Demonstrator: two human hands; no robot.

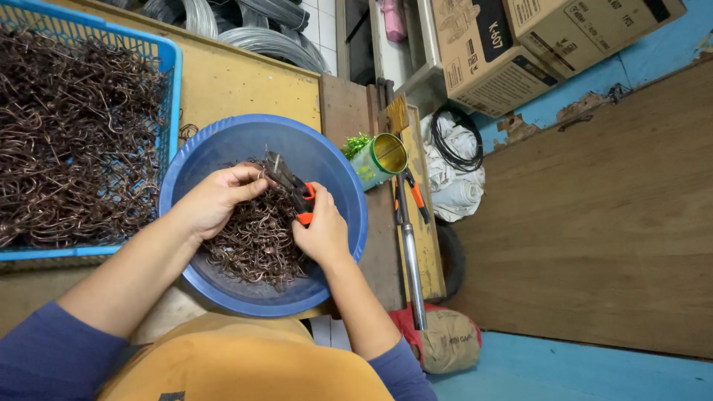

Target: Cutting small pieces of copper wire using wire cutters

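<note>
A round blue basin holds a tangle of brown bent wire pieces. My left hand reaches into the basin and pinches one wire piece at its fingertips. My right hand grips orange-handled pliers, whose dark jaws point up toward the wire piece held by my left hand. Both hands hover over the wire pile, close together.
A blue mesh crate full of brown wire pieces sits at left. A green can stands right of the basin, beside a metal lever tool on the wooden bench. Cardboard boxes, wire coils and a sack lie around.
</note>
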